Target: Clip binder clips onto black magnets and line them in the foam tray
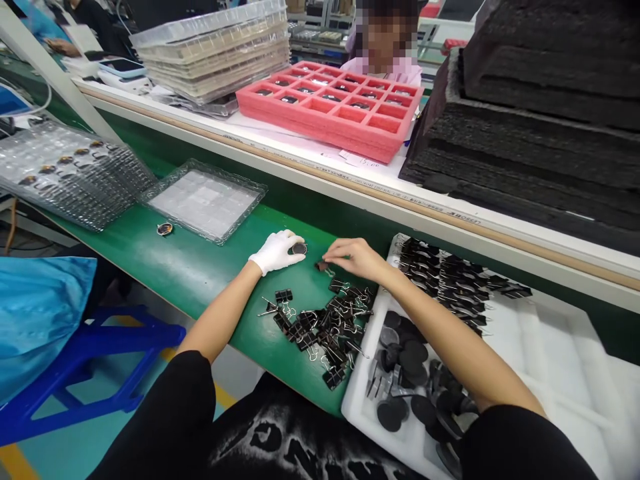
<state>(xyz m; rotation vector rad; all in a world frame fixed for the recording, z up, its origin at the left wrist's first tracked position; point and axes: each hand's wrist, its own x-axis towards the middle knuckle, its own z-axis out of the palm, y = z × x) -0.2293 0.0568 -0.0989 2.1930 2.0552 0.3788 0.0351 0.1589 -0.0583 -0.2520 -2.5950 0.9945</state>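
My left hand (275, 252), in a white glove, pinches a small round dark disc with a shiny rim (299, 249) just above the green bench (215, 273). To its right, my bare right hand (356, 257) has its fingertips closed on a binder clip (321, 266), a short gap away from the disc. Below both hands lies a loose pile of black binder clips (325, 327) with silver wire handles. Part of the held clip is hidden behind my fingers.
At right, a white foam tray (356, 393) holds dark round discs (414, 353) and rows of clipped pieces (450, 280). A flat clear tray (205, 200), a small round part (165, 229) and stacked clear trays (75, 173) are left. The shelf carries a pink foam tray (320, 120); a person sits behind.
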